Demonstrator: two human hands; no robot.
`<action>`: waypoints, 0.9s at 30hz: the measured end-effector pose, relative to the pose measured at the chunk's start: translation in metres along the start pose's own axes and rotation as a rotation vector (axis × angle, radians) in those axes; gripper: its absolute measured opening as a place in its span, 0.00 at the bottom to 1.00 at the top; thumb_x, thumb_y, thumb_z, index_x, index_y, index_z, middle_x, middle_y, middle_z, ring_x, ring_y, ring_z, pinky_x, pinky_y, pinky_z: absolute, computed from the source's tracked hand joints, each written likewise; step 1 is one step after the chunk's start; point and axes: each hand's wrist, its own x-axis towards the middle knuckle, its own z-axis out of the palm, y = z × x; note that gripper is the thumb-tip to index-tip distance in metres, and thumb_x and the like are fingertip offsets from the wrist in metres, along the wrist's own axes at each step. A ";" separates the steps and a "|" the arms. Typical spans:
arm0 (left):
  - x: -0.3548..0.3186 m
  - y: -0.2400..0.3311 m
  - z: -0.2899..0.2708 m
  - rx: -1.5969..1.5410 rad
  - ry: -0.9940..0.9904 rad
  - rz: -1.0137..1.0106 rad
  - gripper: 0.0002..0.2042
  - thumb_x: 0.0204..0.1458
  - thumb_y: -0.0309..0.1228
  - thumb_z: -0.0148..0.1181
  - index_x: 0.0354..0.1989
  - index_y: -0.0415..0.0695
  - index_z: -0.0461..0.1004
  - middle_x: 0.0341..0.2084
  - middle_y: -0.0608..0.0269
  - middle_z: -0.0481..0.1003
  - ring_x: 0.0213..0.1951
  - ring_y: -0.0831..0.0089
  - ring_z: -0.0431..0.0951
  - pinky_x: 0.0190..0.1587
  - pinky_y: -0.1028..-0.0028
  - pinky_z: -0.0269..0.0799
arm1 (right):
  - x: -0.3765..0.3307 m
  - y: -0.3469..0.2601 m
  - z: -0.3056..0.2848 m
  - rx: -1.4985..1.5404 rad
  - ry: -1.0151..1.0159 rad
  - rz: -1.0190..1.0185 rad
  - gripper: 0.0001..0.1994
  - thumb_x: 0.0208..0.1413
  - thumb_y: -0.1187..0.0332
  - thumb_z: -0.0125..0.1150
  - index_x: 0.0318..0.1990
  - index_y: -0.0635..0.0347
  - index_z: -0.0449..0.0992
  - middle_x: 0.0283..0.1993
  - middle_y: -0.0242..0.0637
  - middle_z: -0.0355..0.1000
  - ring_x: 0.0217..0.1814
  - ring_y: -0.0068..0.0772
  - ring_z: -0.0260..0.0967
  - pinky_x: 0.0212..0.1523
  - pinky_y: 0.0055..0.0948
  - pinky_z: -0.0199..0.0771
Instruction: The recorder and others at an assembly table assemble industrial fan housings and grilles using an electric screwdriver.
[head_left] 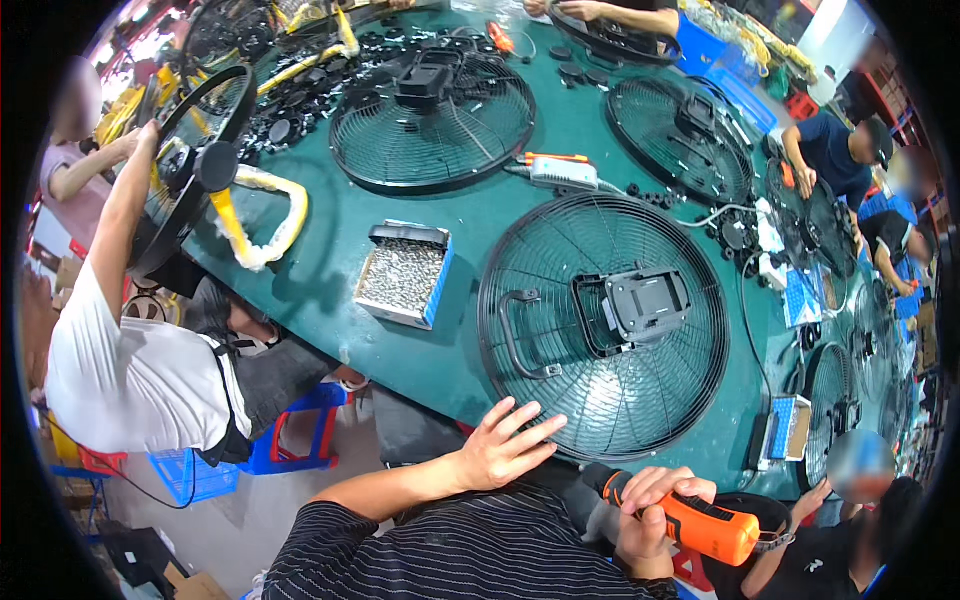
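A round black wire fan grille (705, 395) lies flat on the green table (440, 375) in front of me. It carries a black box-shaped mount (650, 303) and a curved black handle (514, 335) on its left. My left hand (492, 452) is open, fingers spread, by the grille's near left rim; I cannot tell whether it touches. My right hand (645, 515) is wrapped round an orange and black power screwdriver (720, 532), held just off the table's near edge. Its tip points up and left, toward the grille's near rim.
An open box of small metal screws (405, 272) sits left of the grille, a black piece across its far edge. Beyond are another fan grille (430, 125), a white power strip (563, 172) with cables, and a yellow stand (290, 225). Co-workers flank the table, one at left (140, 375).
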 end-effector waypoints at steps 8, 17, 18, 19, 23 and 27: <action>0.007 0.009 -0.006 -0.050 -0.028 -0.147 0.07 0.41 0.29 0.69 0.31 0.50 0.80 0.61 0.62 0.70 0.69 0.53 0.56 0.70 0.48 0.45 | 0.001 -0.008 0.020 -0.073 0.157 0.049 0.19 0.56 0.65 0.64 0.47 0.55 0.60 0.30 0.31 0.63 0.19 0.21 0.59 0.21 0.20 0.62; 0.017 0.018 -0.029 -0.512 0.076 -0.525 0.04 0.48 0.26 0.65 0.29 0.41 0.76 0.62 0.38 0.65 0.71 0.39 0.47 0.69 0.47 0.40 | 0.025 -0.022 0.013 0.336 0.123 -0.125 0.21 0.60 0.65 0.62 0.55 0.58 0.59 0.32 0.32 0.67 0.22 0.24 0.65 0.23 0.22 0.69; 0.017 0.019 -0.030 -0.546 0.068 -0.535 0.04 0.48 0.25 0.65 0.30 0.41 0.76 0.62 0.39 0.65 0.71 0.39 0.47 0.69 0.47 0.39 | 0.024 -0.019 0.015 0.348 0.132 -0.148 0.21 0.60 0.66 0.62 0.55 0.58 0.59 0.33 0.33 0.68 0.22 0.24 0.65 0.23 0.22 0.70; 0.018 0.018 -0.030 -0.560 0.089 -0.523 0.04 0.47 0.25 0.65 0.30 0.42 0.76 0.62 0.39 0.65 0.71 0.40 0.47 0.69 0.47 0.38 | 0.028 -0.016 0.015 0.369 0.070 -0.148 0.21 0.59 0.68 0.62 0.54 0.63 0.60 0.33 0.35 0.67 0.23 0.24 0.66 0.25 0.24 0.71; 0.020 0.015 -0.030 -0.572 0.044 -0.529 0.04 0.46 0.24 0.66 0.30 0.43 0.77 0.63 0.39 0.64 0.72 0.40 0.45 0.69 0.47 0.37 | 0.031 -0.014 0.021 0.346 0.090 -0.101 0.22 0.59 0.68 0.64 0.55 0.57 0.60 0.34 0.34 0.70 0.21 0.25 0.65 0.22 0.23 0.71; 0.020 0.012 -0.030 -0.573 0.034 -0.521 0.05 0.45 0.24 0.66 0.30 0.43 0.77 0.63 0.39 0.64 0.72 0.40 0.45 0.69 0.47 0.37 | 0.032 -0.012 0.019 0.323 0.062 -0.085 0.21 0.58 0.68 0.64 0.55 0.56 0.61 0.34 0.34 0.70 0.22 0.25 0.66 0.21 0.23 0.72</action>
